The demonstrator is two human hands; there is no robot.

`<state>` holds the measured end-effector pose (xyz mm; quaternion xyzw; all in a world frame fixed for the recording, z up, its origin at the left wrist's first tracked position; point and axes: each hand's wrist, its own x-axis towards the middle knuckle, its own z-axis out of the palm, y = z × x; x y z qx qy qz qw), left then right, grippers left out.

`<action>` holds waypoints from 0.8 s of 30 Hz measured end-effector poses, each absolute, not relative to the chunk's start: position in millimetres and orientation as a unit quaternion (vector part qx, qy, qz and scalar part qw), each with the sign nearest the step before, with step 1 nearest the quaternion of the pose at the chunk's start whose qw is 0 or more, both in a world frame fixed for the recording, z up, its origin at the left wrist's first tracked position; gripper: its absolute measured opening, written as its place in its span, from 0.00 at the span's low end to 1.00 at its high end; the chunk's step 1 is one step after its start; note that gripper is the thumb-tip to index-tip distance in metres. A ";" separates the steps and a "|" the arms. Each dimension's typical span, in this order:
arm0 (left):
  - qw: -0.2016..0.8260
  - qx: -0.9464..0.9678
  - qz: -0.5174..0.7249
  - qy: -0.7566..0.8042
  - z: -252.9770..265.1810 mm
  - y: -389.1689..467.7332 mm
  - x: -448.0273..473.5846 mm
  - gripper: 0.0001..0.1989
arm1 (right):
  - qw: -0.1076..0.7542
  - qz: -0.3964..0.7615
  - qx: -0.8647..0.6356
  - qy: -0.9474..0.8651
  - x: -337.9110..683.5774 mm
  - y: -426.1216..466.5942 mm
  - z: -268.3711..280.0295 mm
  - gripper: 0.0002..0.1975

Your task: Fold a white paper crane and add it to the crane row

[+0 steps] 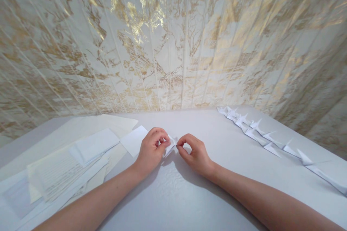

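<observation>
A small white folded paper (170, 145) is held just above the table in the middle. My left hand (153, 148) pinches its body between thumb and fingertips, covering part of it. From the other side, my right hand (195, 154) pinches the paper's thin pointed tip between thumb and index finger. Behind my left hand lies a flat white paper sheet (133, 140), partly hidden by the hand.
Folded white paper figures (255, 124), several of them, stand in rows along the table's right side. On the left, a stack of white sheets (93, 146) rests on printed, yellowish papers (58, 171). A gold-patterned curtain (173, 50) hangs behind the white table (179, 202).
</observation>
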<state>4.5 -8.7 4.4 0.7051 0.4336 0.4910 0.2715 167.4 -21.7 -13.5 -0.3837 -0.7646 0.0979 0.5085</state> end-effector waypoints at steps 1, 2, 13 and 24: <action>0.234 0.732 0.485 0.417 4.2 -9.6 2.9 0.04 | 0.510 0.103 -0.390 -0.760 167.2 -22.2 -12.9 0.05; 0.207 0.754 0.478 0.400 3.9 -10.6 1.2 0.07 | 0.512 0.108 -0.395 -0.755 166.9 -22.6 -12.5 0.05; 0.231 0.788 0.439 0.366 2.3 -15.7 -3.7 0.11 | 0.518 0.149 -0.449 -0.713 166.1 -20.0 -18.8 0.04; 0.461 0.613 0.467 0.440 -1.9 -12.6 4.1 0.06 | 0.508 0.156 -0.441 -0.723 166.3 -21.2 -20.4 0.03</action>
